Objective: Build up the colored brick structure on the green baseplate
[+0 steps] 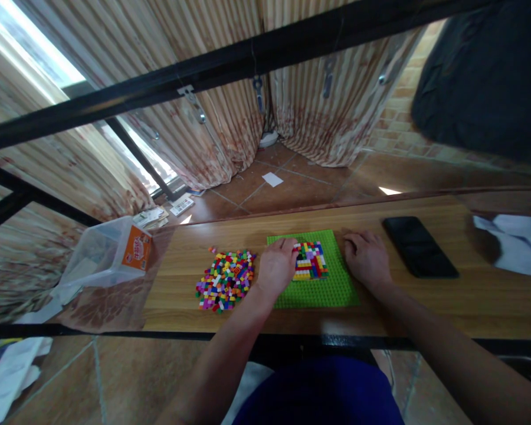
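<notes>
A green studded baseplate (318, 295) lies on the wooden table, with a patch of multicoloured toy bricks (312, 262) pressed together on it. My left hand (278, 262) reaches over the plate's left part, its fingers pinched at the left side of that patch. Whatever the fingertips hold is too small and covered to make out. To the right of the plate, my right hand (366, 257) rests on the tabletop with its fingers curled in and nothing visible in them. A heap of loose small bricks (225, 280) spreads out left of my left hand.
A black phone (420, 247) lies right of my right hand, with crumpled white paper (515, 242) farther right. Beyond the table's left end stands a clear plastic box (101, 251) with an orange label. A black metal bar (230, 62) crosses in front of the curtains.
</notes>
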`<state>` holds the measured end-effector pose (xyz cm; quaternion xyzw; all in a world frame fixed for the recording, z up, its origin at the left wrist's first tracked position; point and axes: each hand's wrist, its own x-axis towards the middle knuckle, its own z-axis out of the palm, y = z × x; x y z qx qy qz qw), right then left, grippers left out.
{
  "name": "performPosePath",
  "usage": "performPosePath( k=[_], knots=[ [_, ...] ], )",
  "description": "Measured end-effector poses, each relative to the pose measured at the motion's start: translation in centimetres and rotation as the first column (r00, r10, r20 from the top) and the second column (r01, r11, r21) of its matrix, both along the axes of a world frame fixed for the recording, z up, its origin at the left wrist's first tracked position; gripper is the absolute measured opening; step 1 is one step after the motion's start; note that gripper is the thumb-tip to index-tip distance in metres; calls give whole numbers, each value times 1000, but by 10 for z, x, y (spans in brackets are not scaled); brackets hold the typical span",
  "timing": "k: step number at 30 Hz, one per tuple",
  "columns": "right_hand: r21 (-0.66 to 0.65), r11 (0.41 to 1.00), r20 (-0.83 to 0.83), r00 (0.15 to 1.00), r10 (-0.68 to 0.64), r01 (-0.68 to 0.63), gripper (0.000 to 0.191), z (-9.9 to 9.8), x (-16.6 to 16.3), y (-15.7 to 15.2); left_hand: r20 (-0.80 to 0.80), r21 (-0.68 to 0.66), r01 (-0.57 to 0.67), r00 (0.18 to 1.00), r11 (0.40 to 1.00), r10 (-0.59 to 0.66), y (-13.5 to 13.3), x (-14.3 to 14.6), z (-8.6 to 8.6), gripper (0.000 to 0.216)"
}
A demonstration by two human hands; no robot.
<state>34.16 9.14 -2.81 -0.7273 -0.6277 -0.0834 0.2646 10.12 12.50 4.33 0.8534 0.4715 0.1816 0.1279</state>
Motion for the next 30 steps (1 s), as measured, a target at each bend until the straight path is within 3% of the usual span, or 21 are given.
performPosePath(
  k=[9,18,24,30],
  knots=[
    [-16,1000,-12,1000,-15,15,27,-2,1,0,106,24,-24,994,999,21,-1,4,-5,30],
    [-23,1000,-15,1000,-14,14,28,-2,1,0,113,126,-57,993,990,43,-3,2,-11,27],
    [-18,1000,-21,1000,-8,8,27,0,0,0,164,91,-82,984,992,66,-11,-1,-15,29],
    [-19,1000,-10,1000,-2,2,27,-1,1,0,353,28,-196,919,980,174,-14,-4,-16,28]
  ],
)
